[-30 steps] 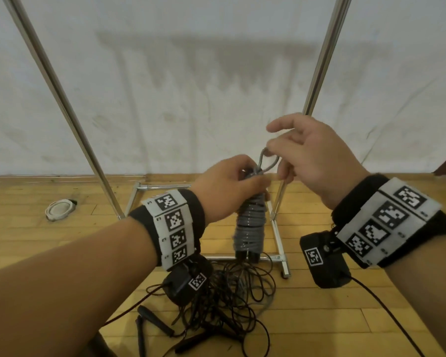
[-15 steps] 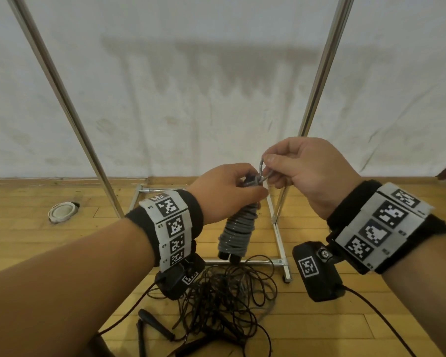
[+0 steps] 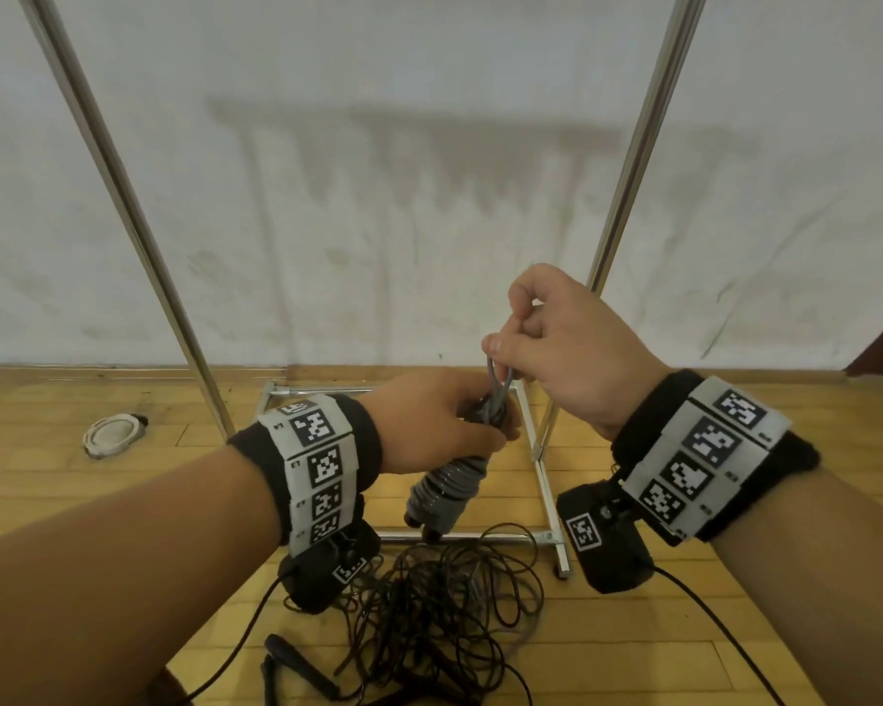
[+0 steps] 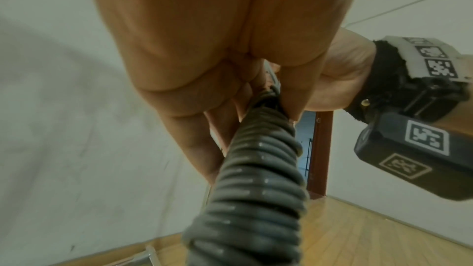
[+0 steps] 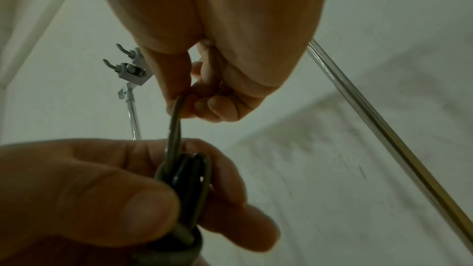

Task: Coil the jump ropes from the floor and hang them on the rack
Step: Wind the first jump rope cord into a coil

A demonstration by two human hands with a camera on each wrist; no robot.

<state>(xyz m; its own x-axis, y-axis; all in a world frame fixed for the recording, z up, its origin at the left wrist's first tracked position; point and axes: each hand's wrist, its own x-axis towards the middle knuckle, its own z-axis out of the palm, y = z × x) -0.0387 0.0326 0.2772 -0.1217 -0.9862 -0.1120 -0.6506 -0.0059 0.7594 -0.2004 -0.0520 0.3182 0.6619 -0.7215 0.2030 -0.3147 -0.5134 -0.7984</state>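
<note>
A grey jump rope (image 3: 447, 489) is wound tight round its handles into a thick bundle (image 4: 256, 185). My left hand (image 3: 444, 425) grips the top of this bundle and holds it tilted above the floor. A short grey rope loop (image 3: 498, 382) sticks up out of the bundle. My right hand (image 3: 556, 349) pinches that loop (image 5: 176, 120) between thumb and forefinger just above the left hand (image 5: 107, 189). The metal rack (image 3: 628, 160) stands behind, with grey hooks (image 5: 128, 64) at its top in the right wrist view.
A tangle of black jump ropes (image 3: 429, 614) with black handles (image 3: 297, 659) lies on the wooden floor below my hands. The rack's base bars (image 3: 541, 476) sit on the floor by the white wall. A white round object (image 3: 113, 434) lies at the far left.
The right hand has pulled the grey loop up, narrowing it. The left hand has tilted the bundle, its lower end swinging left.
</note>
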